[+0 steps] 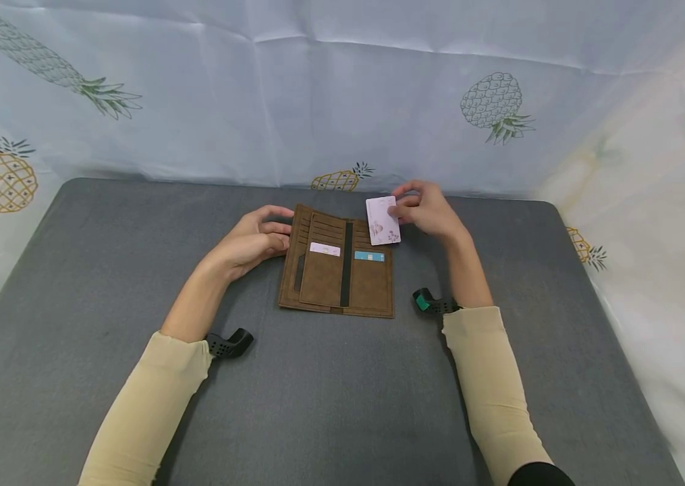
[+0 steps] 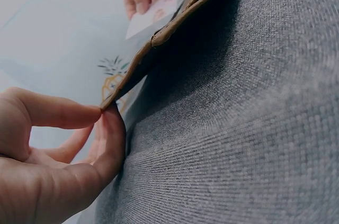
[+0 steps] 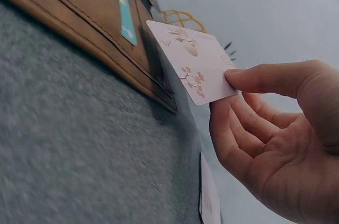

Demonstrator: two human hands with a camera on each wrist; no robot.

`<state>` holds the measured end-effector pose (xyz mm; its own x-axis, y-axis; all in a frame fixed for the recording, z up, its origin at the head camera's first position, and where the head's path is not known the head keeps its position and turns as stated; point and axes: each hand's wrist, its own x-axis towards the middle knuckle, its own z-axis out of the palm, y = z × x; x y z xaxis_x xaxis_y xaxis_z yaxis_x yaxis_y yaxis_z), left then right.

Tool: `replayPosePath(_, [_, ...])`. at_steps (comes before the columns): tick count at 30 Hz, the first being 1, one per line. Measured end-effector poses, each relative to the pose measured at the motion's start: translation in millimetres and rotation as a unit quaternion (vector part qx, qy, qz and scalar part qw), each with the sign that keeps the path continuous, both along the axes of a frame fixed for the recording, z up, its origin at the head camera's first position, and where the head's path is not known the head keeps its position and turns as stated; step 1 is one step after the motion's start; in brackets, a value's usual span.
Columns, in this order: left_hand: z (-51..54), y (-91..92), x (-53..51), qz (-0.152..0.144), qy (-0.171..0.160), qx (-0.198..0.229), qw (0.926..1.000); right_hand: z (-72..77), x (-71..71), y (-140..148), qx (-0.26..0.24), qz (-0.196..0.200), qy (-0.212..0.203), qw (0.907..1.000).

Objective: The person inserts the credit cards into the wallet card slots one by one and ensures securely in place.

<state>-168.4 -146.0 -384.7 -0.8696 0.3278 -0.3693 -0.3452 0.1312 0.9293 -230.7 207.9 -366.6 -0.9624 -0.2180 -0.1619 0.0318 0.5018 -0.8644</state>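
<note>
An open brown wallet (image 1: 320, 277) lies on the grey table, its left flap slightly raised. My left hand (image 1: 257, 236) pinches that flap's outer edge between thumb and fingers, as the left wrist view shows at the wallet's edge (image 2: 139, 60). Between thumb and fingers my right hand (image 1: 430, 210) holds a pale pink card (image 1: 383, 226) with a flower print (image 3: 193, 78). The card is held over the wallet's upper right part, hiding some slots there. A pinkish-white card (image 1: 325, 250) sticks out of a left slot, and a blue card (image 1: 369, 256) out of a right one.
The grey table (image 1: 330, 398) runs back to a white cloth (image 1: 342, 94) with pineapple prints. Black wrist mounts (image 1: 229, 343) sit at both sleeves. Low in the right wrist view is a pale flat thing (image 3: 210, 195), its kind unclear.
</note>
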Motion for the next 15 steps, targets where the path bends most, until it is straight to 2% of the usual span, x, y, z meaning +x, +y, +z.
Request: replayPosePath(15, [0.4, 0.2, -0.6, 0.0, -0.001, 0.0, 1.0, -8.2, 0.4, -14.6, 0.007, 0.04, -0.012, 0.9991])
